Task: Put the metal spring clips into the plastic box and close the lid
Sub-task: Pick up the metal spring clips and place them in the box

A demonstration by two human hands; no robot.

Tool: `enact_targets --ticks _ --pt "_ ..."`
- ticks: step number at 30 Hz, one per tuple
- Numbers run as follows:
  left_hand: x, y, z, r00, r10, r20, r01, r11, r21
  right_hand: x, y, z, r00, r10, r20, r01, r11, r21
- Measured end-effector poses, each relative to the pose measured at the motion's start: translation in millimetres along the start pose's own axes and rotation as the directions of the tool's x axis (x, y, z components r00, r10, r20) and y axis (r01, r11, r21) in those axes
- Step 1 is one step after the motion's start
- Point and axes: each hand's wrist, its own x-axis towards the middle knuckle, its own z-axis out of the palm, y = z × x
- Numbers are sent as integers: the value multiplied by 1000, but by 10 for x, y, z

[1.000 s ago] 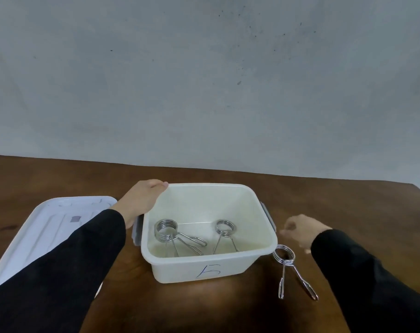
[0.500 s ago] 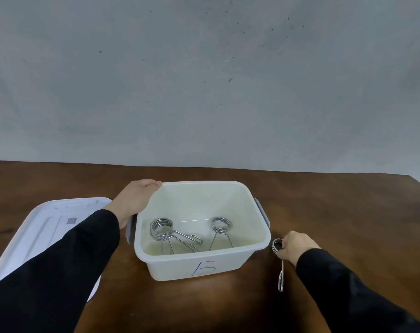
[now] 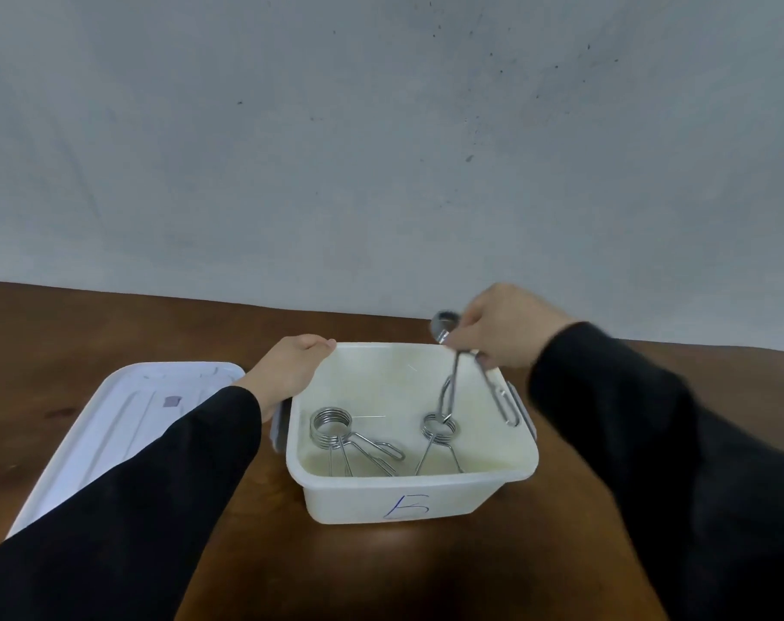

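A white plastic box [image 3: 408,499] marked with a blue letter stands open on the brown table. Two metal spring clips lie inside: one at the left [image 3: 336,430], one at the middle [image 3: 439,430]. My right hand [image 3: 509,324] holds a third spring clip [image 3: 453,378] over the box's back right corner, coil up, its legs hanging down into the box. My left hand [image 3: 291,369] grips the box's back left rim. The white lid [image 3: 126,419] lies flat on the table to the left of the box.
The brown wooden table [image 3: 381,571] runs back to a grey wall [image 3: 381,150]. Grey latches sit on the box's left side [image 3: 277,430] and right side [image 3: 527,416]. Black sleeves cover both forearms.
My right hand closed on the clip lying on the table to the right of the box, lifted it and carried it over the box. My left hand stayed on the rim.
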Motion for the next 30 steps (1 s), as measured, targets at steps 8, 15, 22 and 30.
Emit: enact_targets --ticks 8,15,22,30 --pt "2 16 24 999 33 -6 -33 999 -4 630 279 1284 955 234 182 -175 940 -294" --pt "22 10 17 999 52 -5 -52 998 18 627 306 1552 928 296 226 -241 941 -239" --pt "61 -13 17 999 49 -4 -49 997 54 639 375 1583 941 291 171 -255 945 -207" --pt "36 -3 4 999 33 13 -33 998 56 431 144 1037 999 37 -14 -39 992 -121"
